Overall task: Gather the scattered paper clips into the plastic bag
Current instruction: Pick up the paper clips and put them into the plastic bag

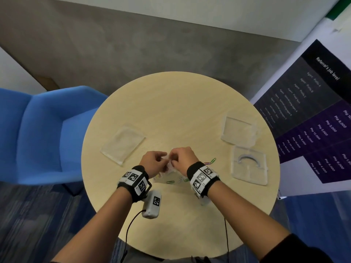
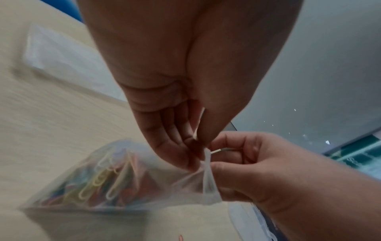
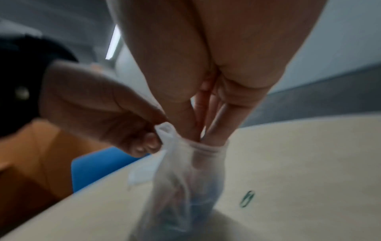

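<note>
A clear plastic bag [image 1: 163, 174] [image 2: 115, 182] [image 3: 181, 184], part full of coloured paper clips, stands on the round table [image 1: 171, 111] between my hands. My left hand [image 1: 163, 158] [image 2: 195, 146] [image 3: 152, 138] pinches the bag's rim and holds its mouth up. My right hand [image 1: 173, 157] [image 2: 221, 152] [image 3: 203, 135] pinches a paper clip [image 2: 218, 150] at the mouth, fingertips reaching into the bag. Loose clips lie on the table: a green clip [image 1: 213, 160] [image 3: 247, 199] and a pink clip [image 1: 208, 163] to the right, and a green one [image 1: 170, 181] below the bag.
Three clear plastic trays lie on the table: one at left [image 1: 123, 142], one at far right [image 1: 238, 130], one at near right [image 1: 249, 164]. A blue chair [image 1: 43, 133] stands left of the table, a printed banner [image 1: 313, 114] on the right.
</note>
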